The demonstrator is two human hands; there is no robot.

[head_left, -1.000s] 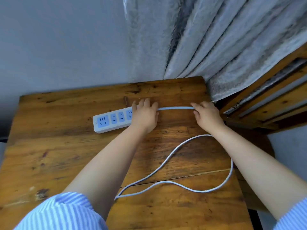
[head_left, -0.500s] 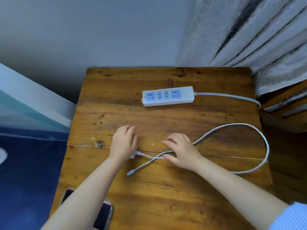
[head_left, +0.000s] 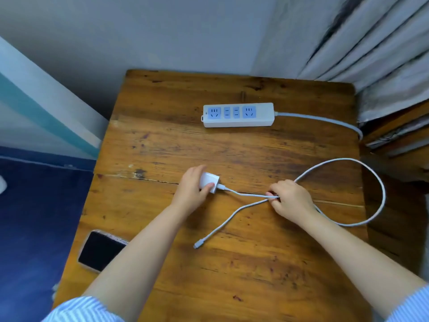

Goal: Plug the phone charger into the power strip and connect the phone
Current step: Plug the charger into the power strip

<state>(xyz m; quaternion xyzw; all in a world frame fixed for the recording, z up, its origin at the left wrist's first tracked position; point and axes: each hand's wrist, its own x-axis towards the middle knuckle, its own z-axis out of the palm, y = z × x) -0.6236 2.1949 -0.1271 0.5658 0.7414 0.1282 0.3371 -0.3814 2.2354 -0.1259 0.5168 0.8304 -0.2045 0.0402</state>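
Left hand (head_left: 191, 190) closed in a grip; right hand (head_left: 291, 199) pinching, both forearms extended.

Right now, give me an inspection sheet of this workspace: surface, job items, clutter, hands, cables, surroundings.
Surface: wooden table, scratched, stained.
Job's things: power strip at far edge, sockets empty; charger unplugged; phone screen-up at near-left edge, unconnected.
Clutter: nothing seen.
Hands: left hand grips the charger; right hand pinches the charger cable.
Cables: charger cable looped to the right, free plug lying loose; strip cord runs off right.
Surroundings: grey wall, curtain.
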